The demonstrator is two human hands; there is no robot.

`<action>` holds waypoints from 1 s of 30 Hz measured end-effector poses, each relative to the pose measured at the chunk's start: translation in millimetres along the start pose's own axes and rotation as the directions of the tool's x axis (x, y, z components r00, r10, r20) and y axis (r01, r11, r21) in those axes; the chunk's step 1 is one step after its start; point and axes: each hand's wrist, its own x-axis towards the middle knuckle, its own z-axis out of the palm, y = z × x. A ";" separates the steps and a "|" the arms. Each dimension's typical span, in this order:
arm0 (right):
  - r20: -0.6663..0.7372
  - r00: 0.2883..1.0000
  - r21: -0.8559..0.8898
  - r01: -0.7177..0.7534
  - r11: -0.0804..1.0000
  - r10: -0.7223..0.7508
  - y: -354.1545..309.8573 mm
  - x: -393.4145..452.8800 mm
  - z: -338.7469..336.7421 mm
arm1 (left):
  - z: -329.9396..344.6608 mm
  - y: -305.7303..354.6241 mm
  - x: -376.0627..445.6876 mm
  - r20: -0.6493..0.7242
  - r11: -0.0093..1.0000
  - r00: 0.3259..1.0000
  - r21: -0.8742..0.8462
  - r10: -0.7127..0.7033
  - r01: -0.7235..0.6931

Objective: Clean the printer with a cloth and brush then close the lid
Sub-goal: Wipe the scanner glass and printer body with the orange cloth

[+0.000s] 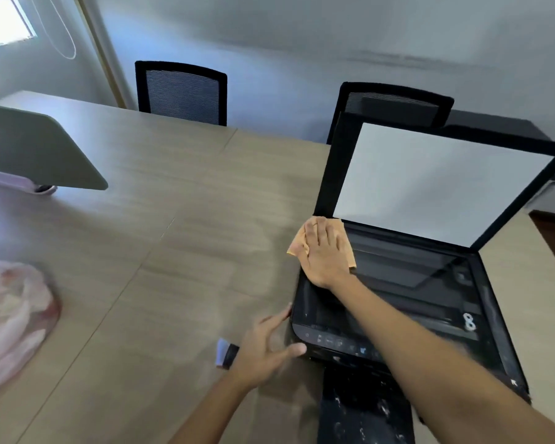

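The right hand (326, 251) lies flat, fingers together, pressing a small orange cloth (340, 229) onto the black flatbed printer (398, 302) at the scanner bed's 10 o'clock corner. At its 12 o'clock, the white-lined lid (430, 177) stands open. The left hand (263, 350), fingers spread, braces the printer's 8 o'clock corner; just beside its wrist, a small black-handled brush (226, 353) rests on the pale wooden table (173, 251).

One wide head-worn view looks forward and down, close above the bench (173, 219); the right hand (324, 251) lies just right of centre, the left hand (266, 347) below it.
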 end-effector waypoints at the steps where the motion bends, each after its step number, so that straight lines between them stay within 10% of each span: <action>1: -0.005 1.000 -0.012 0.022 1.000 -0.022 -0.6 -8.6 3.0 | 3.1 -4.1 1.2 -0.017 1.000 1.000 -0.001 0.002 -0.002; 19: 0.019 0.959 -0.010 0.282 0.959 -0.282 27.4 -55.4 16.8 | 5.9 -22.2 8.6 -0.067 0.998 0.998 -0.061 -0.022 0.018; 26: 0.042 0.994 0.066 0.099 0.993 -0.101 15.5 8.0 -1.1 | 8.3 -19.8 3.5 -0.032 0.993 0.999 -0.111 -0.027 0.023; 30: 0.028 0.954 0.178 0.289 0.940 -0.299 24.5 -53.2 0.0 | 11.6 -22.5 0.8 -0.010 0.991 1.000 -0.137 -0.005 0.003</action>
